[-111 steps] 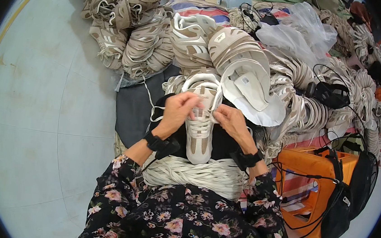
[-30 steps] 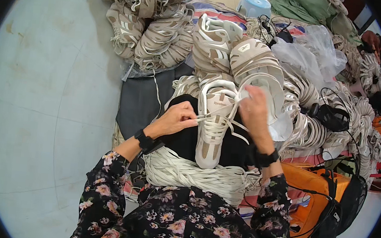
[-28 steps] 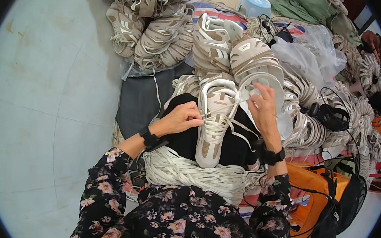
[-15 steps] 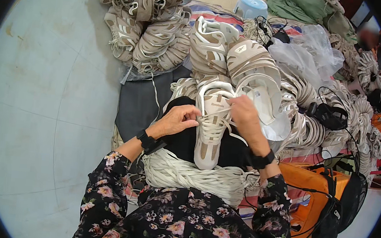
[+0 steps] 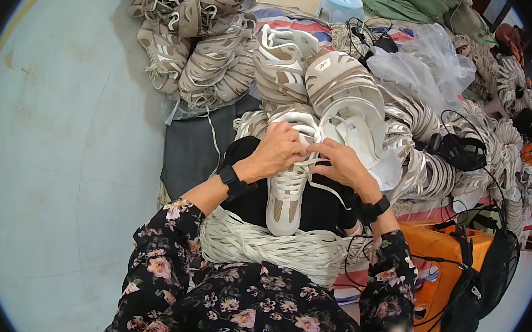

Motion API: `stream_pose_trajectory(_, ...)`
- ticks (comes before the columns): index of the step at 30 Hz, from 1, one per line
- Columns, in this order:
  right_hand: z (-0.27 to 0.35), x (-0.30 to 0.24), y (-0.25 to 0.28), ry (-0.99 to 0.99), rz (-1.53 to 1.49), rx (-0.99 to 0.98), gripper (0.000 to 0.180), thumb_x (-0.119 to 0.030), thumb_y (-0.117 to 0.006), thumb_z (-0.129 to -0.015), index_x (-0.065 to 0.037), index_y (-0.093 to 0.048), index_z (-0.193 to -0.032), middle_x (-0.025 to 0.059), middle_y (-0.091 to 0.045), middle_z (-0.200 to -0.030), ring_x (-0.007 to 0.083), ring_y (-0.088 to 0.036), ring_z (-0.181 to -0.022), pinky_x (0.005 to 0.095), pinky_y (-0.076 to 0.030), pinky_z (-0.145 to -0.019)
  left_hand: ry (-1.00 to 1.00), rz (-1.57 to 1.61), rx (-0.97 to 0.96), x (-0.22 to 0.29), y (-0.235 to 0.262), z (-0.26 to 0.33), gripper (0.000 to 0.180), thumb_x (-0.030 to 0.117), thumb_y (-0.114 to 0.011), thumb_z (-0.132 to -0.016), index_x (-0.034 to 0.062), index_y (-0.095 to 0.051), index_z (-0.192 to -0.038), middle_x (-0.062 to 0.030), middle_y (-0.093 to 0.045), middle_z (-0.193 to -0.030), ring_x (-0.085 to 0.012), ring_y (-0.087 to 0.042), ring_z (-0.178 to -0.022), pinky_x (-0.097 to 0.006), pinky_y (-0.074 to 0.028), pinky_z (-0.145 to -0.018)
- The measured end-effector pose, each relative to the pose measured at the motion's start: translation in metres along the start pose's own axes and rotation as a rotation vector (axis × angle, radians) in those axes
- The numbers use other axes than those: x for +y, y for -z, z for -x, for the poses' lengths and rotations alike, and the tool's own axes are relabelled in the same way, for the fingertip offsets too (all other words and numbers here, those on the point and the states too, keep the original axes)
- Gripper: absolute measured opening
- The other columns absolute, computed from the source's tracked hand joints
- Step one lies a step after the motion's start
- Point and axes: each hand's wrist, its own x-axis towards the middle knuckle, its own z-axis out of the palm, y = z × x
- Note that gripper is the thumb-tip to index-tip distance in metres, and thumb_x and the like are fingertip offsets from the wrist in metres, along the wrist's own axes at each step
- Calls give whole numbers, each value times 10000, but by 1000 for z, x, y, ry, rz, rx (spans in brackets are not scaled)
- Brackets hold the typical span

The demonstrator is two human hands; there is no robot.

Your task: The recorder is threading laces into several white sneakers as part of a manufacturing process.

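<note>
A beige and white shoe upper (image 5: 284,209) lies toe toward me over black cloth, with its pale shoelace (image 5: 290,182) crossing the front in rows. My left hand (image 5: 278,147) is closed over the upper near its ankle opening and covers most of the tongue. Close against it, my right hand (image 5: 343,164) pinches the lace at the top eyelets on the right side. A loose lace end (image 5: 332,191) trails out below my right fingers. The exact grip of the left fingertips is partly hidden.
A thick bundle of off-white laces (image 5: 265,245) lies across my lap. Stacked shoe uppers (image 5: 349,78) stand just beyond, with more piled at the far left (image 5: 209,53). An orange plastic stool (image 5: 426,256) and a black mesh bag (image 5: 497,275) are at the right.
My left hand has moved up and right, from beside the laces onto the upper's top. My right hand has come lower, its fingers now close to the left ones.
</note>
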Motion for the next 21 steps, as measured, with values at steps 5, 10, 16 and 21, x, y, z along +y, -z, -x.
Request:
stream_pose_trajectory(5,5,15,-13,19,62,85,309,-196,-705,-681,-123,-573,-951,66,-561,-819,301,-578,-689,398,-455,-589,134,34,-128,0,-1,0,103,175,-697,-666,162,-638,-750,5,-526,-745,-221,-487,-779,-371,-347,-702)
stream_pose_trajectory(10,6,11,-15,49,80,132,292,-194,-713,-665,-115,-557,-899,75,-553,-803,311,-564,-672,399,-449,-575,-24,-120,-85,14,-4,-1,114,161,-699,-644,183,-632,-734,32,-507,-752,-199,-485,-832,-393,-337,-783)
stream_pose_trajectory(16,-4,14,-10,-206,-458,-35,287,-110,-691,-721,-101,-604,-994,24,-494,-636,138,-500,-574,287,-402,-531,-51,-331,-109,12,5,0,34,130,-617,-662,122,-599,-635,-25,-508,-758,-228,-489,-842,-451,-334,-836)
stream_pose_trajectory(21,11,65,3,-270,-609,70,156,-116,-643,-794,-26,-628,-920,6,-527,-614,66,-473,-593,231,-410,-577,186,-469,261,-43,101,43,91,137,-654,-650,103,-570,-646,-71,-506,-632,-287,-498,-650,-415,-375,-602)
